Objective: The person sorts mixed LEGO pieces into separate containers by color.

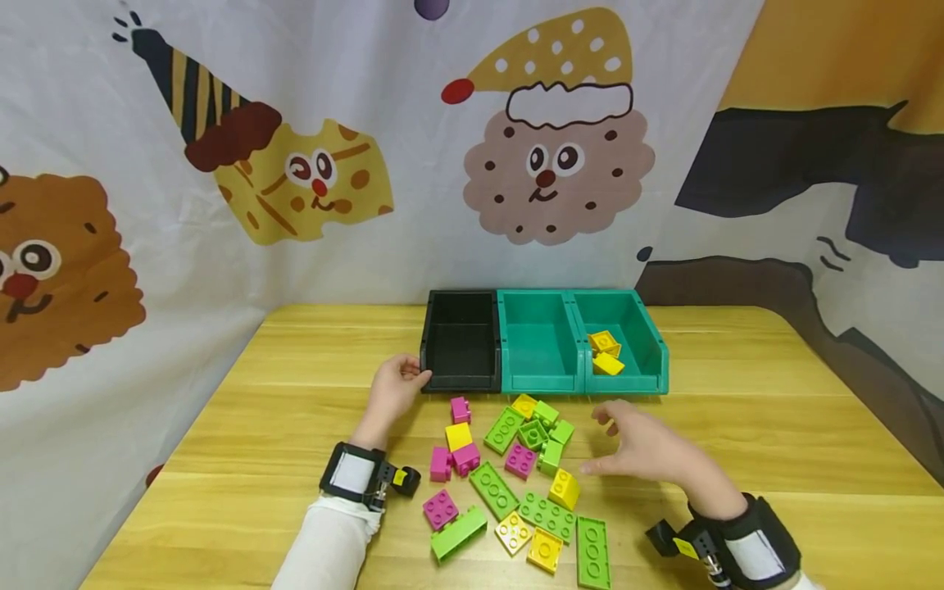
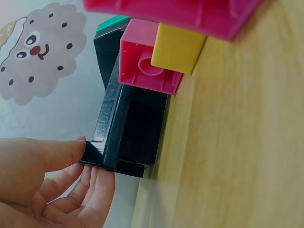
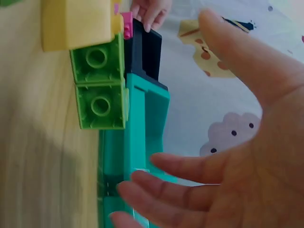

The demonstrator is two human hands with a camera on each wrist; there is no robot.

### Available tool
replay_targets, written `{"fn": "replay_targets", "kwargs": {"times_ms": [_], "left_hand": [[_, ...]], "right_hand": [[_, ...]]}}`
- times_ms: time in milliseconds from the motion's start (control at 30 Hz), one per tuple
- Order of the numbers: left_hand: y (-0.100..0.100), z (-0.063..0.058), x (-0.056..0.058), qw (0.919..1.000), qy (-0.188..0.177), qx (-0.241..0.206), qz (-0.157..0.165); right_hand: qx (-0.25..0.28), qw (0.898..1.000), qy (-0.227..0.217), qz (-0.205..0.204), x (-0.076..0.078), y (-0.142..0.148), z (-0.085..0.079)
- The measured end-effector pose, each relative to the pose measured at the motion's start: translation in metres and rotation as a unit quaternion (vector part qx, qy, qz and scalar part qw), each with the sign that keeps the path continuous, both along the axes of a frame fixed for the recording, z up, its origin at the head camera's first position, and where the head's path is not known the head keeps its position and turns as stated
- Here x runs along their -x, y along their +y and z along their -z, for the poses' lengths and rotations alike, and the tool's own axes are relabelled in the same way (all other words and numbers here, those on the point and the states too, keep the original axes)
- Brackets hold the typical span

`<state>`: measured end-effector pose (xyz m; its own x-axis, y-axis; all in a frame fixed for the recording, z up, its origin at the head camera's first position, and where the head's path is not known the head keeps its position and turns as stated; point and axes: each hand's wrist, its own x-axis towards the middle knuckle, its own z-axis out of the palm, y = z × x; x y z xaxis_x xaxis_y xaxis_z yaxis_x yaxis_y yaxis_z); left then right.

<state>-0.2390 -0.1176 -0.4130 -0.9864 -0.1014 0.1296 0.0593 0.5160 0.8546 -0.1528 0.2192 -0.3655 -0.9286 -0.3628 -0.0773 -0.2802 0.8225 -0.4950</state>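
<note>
My left hand [image 1: 397,385] pinches the front left corner of the black bin [image 1: 462,385], thumb on one side of the rim and fingers on the other, as the left wrist view shows. Beside it stand two teal bins [image 1: 542,383]; the right-hand one holds a few yellow toy bricks [image 1: 608,364]. My right hand [image 1: 640,442] hovers right of the brick pile, its fingers spread and loosely bent around nothing. Nearest to it are a yellow sloped brick [image 1: 565,489] and green bricks [image 1: 551,456]. In the right wrist view the palm [image 3: 266,166] is bare.
Pink, green and yellow bricks lie scattered before the bins, among them a green plate [image 1: 593,553], a long green brick [image 1: 459,533] and a pink brick [image 1: 441,509]. Behind the wooden table [image 1: 295,344] hangs a cloth [image 1: 413,197] printed with cartoon biscuits.
</note>
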Motion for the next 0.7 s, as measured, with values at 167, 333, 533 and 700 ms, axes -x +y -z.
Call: {"fn": "replay_targets", "kwargs": {"times_ms": [167, 333, 533, 700], "left_hand": [[0.0, 0.001, 0.001, 1.0, -0.001, 0.004, -0.001], [0.0, 0.002, 0.001, 1.0, -0.003, 0.006, -0.002], [0.0, 0.002, 0.001, 1.0, -0.004, 0.002, -0.003], [0.0, 0.002, 0.001, 1.0, 0.002, 0.0, -0.001]], "right_hand": [[-0.036, 0.997, -0.055, -0.03, -0.011, -0.003, 0.004], [-0.065, 0.991, -0.094, -0.068, -0.016, -0.006, 0.008], [-0.09, 0.984, -0.122, -0.088, -0.021, -0.009, 0.011], [-0.101, 0.98, -0.149, -0.085, -0.025, -0.014, 0.014]]}}
